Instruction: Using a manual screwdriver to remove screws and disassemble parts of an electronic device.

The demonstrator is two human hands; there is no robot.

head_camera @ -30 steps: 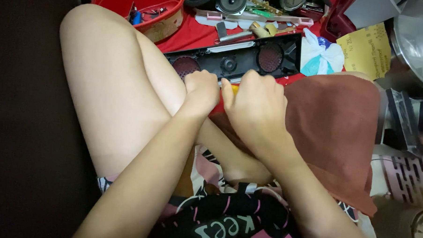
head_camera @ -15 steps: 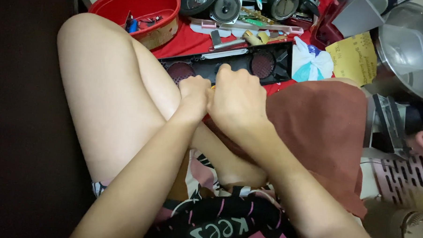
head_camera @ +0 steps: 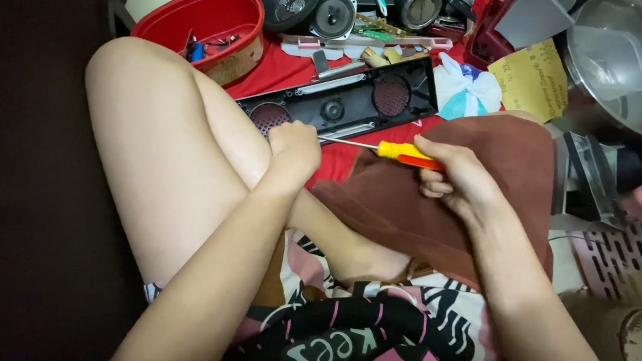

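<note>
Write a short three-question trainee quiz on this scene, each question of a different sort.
1. True or false: the right hand holds the yellow-and-red-handled screwdriver.
2. The left hand is: A) open flat, B) closed in a fist, C) inside the red plastic tub.
3. What lies just beyond the screwdriver's tip?

Key:
1. True.
2. B.
3. The long black plastic speaker panel with round grilles.

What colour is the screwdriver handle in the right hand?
Yellow with a red-orange strip; the screwdriver handle sticks out of the right hand. Head view, the only one, shows it clearly.
</note>
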